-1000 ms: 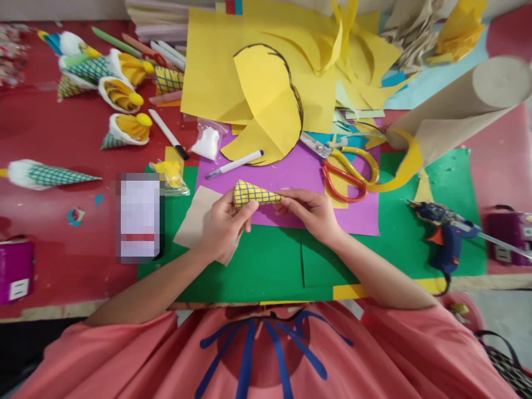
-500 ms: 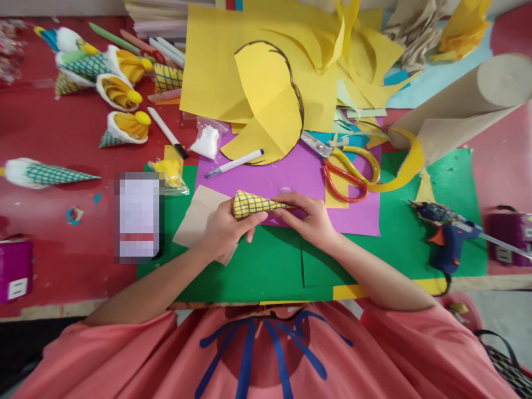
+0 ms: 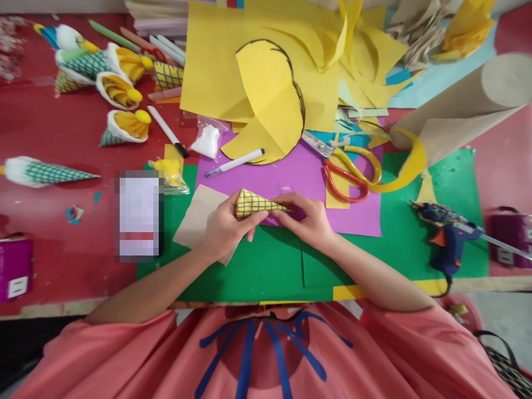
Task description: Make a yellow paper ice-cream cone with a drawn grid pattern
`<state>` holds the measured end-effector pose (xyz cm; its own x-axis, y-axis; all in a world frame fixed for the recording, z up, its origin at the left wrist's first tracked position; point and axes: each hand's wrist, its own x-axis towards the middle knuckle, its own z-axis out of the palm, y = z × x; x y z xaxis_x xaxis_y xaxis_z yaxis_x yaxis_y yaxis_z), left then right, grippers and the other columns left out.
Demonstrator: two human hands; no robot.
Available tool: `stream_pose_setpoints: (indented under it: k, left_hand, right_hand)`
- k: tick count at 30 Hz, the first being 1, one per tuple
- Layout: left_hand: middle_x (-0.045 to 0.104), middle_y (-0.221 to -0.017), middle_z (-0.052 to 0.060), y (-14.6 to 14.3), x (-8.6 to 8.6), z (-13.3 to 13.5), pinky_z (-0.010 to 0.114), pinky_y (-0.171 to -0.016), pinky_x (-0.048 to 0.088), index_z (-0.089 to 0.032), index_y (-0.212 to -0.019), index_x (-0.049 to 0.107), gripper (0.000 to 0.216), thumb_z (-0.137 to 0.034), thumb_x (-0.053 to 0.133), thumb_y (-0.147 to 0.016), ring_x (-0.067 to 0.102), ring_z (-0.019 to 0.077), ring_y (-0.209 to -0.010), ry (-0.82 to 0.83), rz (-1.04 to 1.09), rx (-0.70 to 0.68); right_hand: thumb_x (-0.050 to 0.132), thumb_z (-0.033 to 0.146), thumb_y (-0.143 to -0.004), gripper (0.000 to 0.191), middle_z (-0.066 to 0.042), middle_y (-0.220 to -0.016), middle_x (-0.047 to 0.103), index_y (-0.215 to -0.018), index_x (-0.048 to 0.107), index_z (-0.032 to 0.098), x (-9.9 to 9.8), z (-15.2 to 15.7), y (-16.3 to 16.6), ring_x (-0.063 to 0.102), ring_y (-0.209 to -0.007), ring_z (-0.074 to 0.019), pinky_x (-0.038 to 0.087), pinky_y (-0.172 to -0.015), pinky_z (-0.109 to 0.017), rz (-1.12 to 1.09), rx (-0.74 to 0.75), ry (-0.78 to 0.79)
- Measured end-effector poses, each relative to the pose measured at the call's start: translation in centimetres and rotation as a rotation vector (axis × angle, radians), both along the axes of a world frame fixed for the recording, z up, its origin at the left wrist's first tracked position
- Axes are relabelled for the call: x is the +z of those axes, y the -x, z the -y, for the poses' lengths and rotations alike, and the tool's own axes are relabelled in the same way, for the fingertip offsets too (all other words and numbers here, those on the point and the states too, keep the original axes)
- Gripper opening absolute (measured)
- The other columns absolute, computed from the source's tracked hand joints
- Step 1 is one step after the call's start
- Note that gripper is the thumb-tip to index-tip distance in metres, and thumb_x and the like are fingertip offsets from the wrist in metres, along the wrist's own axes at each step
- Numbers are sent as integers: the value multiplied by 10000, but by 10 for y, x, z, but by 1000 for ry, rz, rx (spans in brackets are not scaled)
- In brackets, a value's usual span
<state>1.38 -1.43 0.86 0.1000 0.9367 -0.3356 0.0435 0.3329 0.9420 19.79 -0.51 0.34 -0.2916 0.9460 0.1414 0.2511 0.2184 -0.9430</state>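
Note:
Between my two hands lies a yellow paper cone [image 3: 252, 203] with a blue-green grid drawn on it, its wide end to the left and its tip to the right. My left hand [image 3: 228, 227] is closed round the wide end, thumb along the near side. With thumb and fingers my right hand [image 3: 306, 219] pinches the narrow tip. Under my left hand is a beige piece of paper [image 3: 195, 219]. A purple sheet [image 3: 353, 219] spreads beneath my right hand, over a green board [image 3: 266, 277].
Ahead lie a yellow paper shape [image 3: 274, 94] with a black outline, a marker [image 3: 236, 163] and scissors [image 3: 344, 172]. A glue gun [image 3: 449, 238] rests at right, near a brown paper roll [image 3: 453, 105]. Decorated cones [image 3: 124, 126] and a pixelated object [image 3: 139, 216] are at left.
The cone has turned slightly in my fingers, and its grid and tip show a little differently. Both hands keep their hold in nearly the same place.

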Motion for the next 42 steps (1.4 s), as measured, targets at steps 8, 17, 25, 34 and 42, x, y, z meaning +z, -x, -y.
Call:
stream_pose_setpoints:
  k: [8,17,25,34,42]
  left_hand:
    - [463,-364,-115,1,-1,-1,156,-287,341,-210,-760,516,278,-352,751,-720,395,59,-264,2,10,-22]
    - [494,-373,-109,0,-1,-6,177,-315,342,-216,-834,520,237,-363,699,-785,416,76,-260,-23,109,42]
    - [509,-401,-105,1,2,-8,173,-293,326,-202,-814,495,260,-360,701,-789,443,76,-272,-36,194,78]
    - [504,-417,-110,1,0,-10,175,-299,333,-202,-824,501,257,-352,706,-786,454,72,-279,-55,206,99]
    - [492,-382,-110,3,0,-11,179,-294,305,-211,-823,498,268,-383,701,-787,432,75,-268,-64,170,122]
  right_hand:
    - [634,265,-841,181,-40,-912,715,-994,629,169,-3,1,1,696,-815,-127,568,-734,-231,-63,1,31]
    - [659,365,-825,238,-16,-810,707,-971,633,178,-7,-6,-2,647,-624,-92,530,-579,-216,-230,-97,236]
    - [665,384,-818,209,9,-701,673,-864,624,185,-3,-10,-5,630,-578,-93,531,-576,-227,-315,-148,268]
    - [607,415,-864,243,-14,-737,703,-853,630,174,0,-11,-7,645,-609,-100,547,-597,-232,-317,-102,298]
    - [568,391,-893,211,-14,-808,710,-972,620,203,-5,-10,-10,674,-653,-112,555,-599,-232,-237,-132,136]
